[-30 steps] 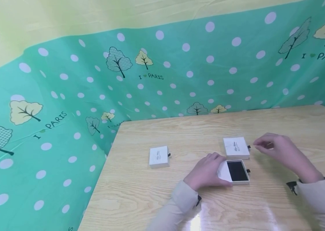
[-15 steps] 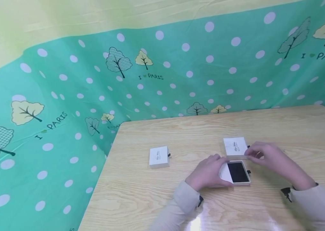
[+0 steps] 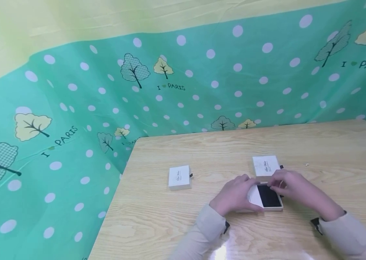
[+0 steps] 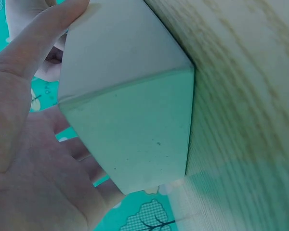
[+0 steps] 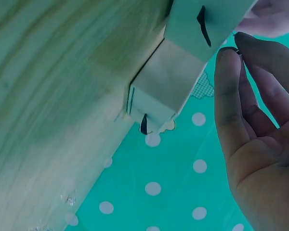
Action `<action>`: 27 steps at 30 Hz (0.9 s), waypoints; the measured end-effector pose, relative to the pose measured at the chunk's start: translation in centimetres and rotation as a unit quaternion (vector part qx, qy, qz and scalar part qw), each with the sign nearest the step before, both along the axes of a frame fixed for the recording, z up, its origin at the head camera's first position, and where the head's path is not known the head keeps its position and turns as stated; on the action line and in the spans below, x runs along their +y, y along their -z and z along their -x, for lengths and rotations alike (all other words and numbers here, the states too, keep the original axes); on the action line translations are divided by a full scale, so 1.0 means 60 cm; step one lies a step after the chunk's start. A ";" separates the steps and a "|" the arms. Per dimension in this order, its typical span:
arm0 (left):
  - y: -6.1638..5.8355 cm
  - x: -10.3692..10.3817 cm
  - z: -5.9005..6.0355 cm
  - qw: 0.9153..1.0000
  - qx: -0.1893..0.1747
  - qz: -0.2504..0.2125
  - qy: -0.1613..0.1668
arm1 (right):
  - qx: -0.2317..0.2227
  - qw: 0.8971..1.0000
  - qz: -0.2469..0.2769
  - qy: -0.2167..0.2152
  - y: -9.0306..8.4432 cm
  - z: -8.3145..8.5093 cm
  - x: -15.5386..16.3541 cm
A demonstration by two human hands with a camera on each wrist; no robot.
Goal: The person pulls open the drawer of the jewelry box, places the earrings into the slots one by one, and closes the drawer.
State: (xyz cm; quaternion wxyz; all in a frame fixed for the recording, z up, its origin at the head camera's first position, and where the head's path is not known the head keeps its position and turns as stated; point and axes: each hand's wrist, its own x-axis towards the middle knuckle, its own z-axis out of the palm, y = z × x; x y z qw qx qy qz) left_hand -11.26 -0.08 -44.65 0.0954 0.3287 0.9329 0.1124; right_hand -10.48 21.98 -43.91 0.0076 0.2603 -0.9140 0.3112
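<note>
A white drawer-style jewelry box (image 3: 255, 196) lies half pulled out on the table, its black padded insert (image 3: 270, 198) showing. From the left my left hand (image 3: 234, 194) grips the box's sleeve, thumb on the near side and fingers on the far side; the left wrist view shows the box's plain white end (image 4: 135, 134) in that grip. My right hand (image 3: 291, 185) is over the drawer's far right corner, thumb and forefinger pinched together. In the right wrist view a tiny glinting piece (image 5: 238, 52) shows between those fingertips; its kind is too small to tell.
Directly behind stands a second white box (image 3: 265, 166) with a black pull tab, closed. Another closed white box (image 3: 179, 177) sits farther left. A tiny pale bit (image 3: 307, 164) lies on the wooden table (image 3: 157, 224) at right. A green patterned cloth (image 3: 183, 104) hangs behind.
My right hand has moved left and toward me, from beside the rear box to over the open drawer. My left hand keeps its grip on the box, nearly still.
</note>
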 end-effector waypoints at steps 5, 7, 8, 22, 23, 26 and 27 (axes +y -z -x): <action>0.000 0.000 0.001 1.000 0.000 0.000 0.002 | 0.006 1.000 -0.015 -0.012 0.007 0.001 -0.011; 0.001 0.000 0.002 1.000 0.000 0.000 0.003 | -0.003 1.000 -0.022 -0.013 0.009 0.001 -0.015; 0.001 0.000 0.002 1.000 0.001 0.000 0.004 | -0.006 1.000 -0.024 -0.015 0.010 0.000 -0.016; -0.002 0.001 0.002 1.000 0.005 0.009 0.009 | -0.008 0.998 -0.062 -0.015 0.009 -0.001 -0.026; -0.002 0.001 0.003 1.000 0.006 0.010 0.010 | -0.004 0.998 -0.065 -0.017 0.009 0.000 -0.026; -0.002 0.002 0.002 1.000 0.009 0.011 0.010 | 0.009 0.997 -0.075 -0.021 0.009 0.000 -0.024; -0.002 0.002 0.002 1.000 0.009 0.012 0.010 | 0.013 0.997 -0.078 -0.022 0.010 0.000 -0.023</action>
